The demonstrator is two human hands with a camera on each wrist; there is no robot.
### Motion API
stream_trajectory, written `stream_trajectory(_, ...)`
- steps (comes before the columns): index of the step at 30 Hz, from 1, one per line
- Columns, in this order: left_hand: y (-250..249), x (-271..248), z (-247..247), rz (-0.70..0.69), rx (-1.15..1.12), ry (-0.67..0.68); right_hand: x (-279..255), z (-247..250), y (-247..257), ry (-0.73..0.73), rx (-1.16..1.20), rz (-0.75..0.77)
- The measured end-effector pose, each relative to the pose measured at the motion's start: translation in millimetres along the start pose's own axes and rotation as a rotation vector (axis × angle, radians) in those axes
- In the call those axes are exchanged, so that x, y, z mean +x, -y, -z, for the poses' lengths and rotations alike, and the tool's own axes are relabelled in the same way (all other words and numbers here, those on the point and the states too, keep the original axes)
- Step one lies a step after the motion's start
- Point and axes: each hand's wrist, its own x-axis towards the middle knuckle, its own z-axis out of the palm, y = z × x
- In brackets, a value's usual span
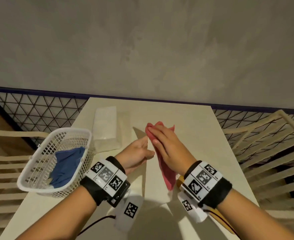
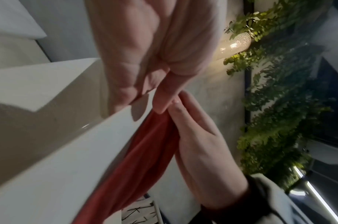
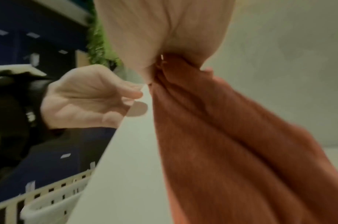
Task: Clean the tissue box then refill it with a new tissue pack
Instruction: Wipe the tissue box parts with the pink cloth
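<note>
A cream-white tissue box (image 1: 151, 184) is held tilted above the table (image 1: 203, 153). My left hand (image 1: 139, 149) grips its left edge, thumb and fingers pinching the rim (image 2: 145, 98). My right hand (image 1: 161, 141) lies flat with straight fingers on a red cloth (image 1: 167, 172), pressing it against the box's side (image 2: 68, 151). The cloth hangs down below the hand (image 3: 221, 144). A white tissue pack (image 1: 106, 129) lies flat on the table at the back left, apart from both hands.
A white plastic basket (image 1: 38, 179) holding a blue cloth (image 1: 66, 165) sits at the table's left edge. Cream slatted chairs (image 1: 272, 153) stand on both sides. A black wire grid fence (image 1: 38, 111) and a grey wall lie behind the table.
</note>
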Motion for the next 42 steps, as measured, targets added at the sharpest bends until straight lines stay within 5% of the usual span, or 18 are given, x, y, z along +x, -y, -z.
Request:
stream_trajectory(4,-3,1,3,-0.043,-0.054,-0.025,8,14,-14,-0.173,0.083,-0.166)
stream_trajectory(9,-5,3,2,-0.077,-0.048,0.021,2,8,27,-0.177,0.148,0.076)
stream_trajectory(16,-9,-5,7,-0.076,-0.088,-0.017,13,23,-8,-0.234,0.023,-0.151)
stream_trajectory(22,-24,1,11,0.066,-0.548,-0.032,4,17,10,-0.222,0.069,-0.001)
stream_trajectory(26,-18,-2,15,0.181,-0.281,-0.092,-1,25,7,-0.194,0.298,-0.217)
stream_trajectory(29,-13,-6,21,0.187,-0.075,-0.124,-2,37,-7,-0.366,0.395,-0.381)
stream_trajectory(32,-6,-5,19,0.102,-0.059,-0.215,-3,35,-4,-0.391,0.283,-0.260)
stream_trajectory(37,3,-6,15,-0.021,0.017,-0.321,-19,4,-1,0.090,-0.092,0.006)
stream_trajectory(42,7,-9,16,-0.063,0.122,-0.371,-5,11,-14,-0.146,0.066,-0.148)
